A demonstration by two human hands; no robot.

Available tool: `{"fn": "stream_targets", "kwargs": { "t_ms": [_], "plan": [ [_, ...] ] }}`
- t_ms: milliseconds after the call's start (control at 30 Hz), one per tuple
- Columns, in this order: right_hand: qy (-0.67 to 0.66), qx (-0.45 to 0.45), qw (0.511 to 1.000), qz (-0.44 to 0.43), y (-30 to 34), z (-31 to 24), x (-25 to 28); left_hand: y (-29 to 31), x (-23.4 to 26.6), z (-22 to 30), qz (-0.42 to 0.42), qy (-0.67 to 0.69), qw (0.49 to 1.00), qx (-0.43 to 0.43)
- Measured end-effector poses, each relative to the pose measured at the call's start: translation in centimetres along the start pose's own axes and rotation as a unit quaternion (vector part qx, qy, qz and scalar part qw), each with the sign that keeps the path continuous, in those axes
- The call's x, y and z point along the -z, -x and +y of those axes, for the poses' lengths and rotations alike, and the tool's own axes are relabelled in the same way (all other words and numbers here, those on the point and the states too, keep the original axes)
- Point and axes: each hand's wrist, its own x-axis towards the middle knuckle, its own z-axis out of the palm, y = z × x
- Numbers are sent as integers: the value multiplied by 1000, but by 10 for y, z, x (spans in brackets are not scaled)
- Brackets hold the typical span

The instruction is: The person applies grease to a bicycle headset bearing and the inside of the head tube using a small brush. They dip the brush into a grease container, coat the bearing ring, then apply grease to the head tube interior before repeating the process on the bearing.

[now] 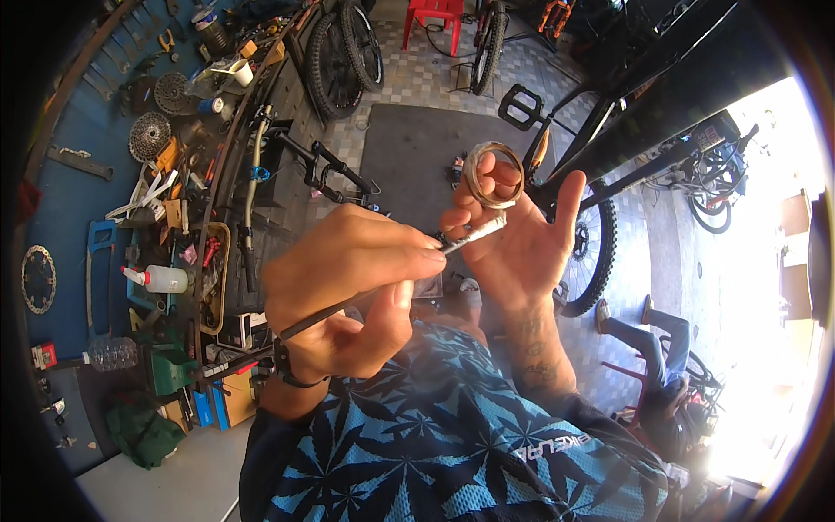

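My left hand (339, 278), a dark band at its wrist, pinches a slim dark-handled brush (317, 324). The brush's tip is coated in a whitish, grease-like substance and points to the upper right. My right hand (517, 248) is turned palm up with its thumb out to the side. Its curled fingers hold a metal ring (476, 165), some of them passing through the opening. The ring looks like a bearing race and seems smeared. The brush tip lies just below the ring; whether they touch I cannot tell.
On the left runs a cluttered workbench (187, 165) with cassettes, a spray bottle (161, 279) and hand tools. A bicycle (652, 104) hangs at upper right. Loose wheels (335, 65) and a red stool (432, 19) stand ahead. Another person (670, 374) sits at lower right.
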Motion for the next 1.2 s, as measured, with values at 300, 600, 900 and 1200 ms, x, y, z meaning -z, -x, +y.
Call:
{"fn": "stream_targets", "kwargs": {
  "t_ms": [300, 600, 900, 1200],
  "plan": [
    [131, 60, 988, 59, -3, -2, 2, -6, 7, -11, 39, -1, 999, -23],
    [169, 72, 982, 50, -3, -2, -2, -8, 6, -17, 59, -58, 996, -25],
    [174, 66, 981, 51, -1, -2, -4, -6, 2, -16, 73, -81, 994, -10],
    [177, 66, 981, 38, 1, -3, -3, -7, -1, -19, 61, -102, 993, -26]
  ]
}}
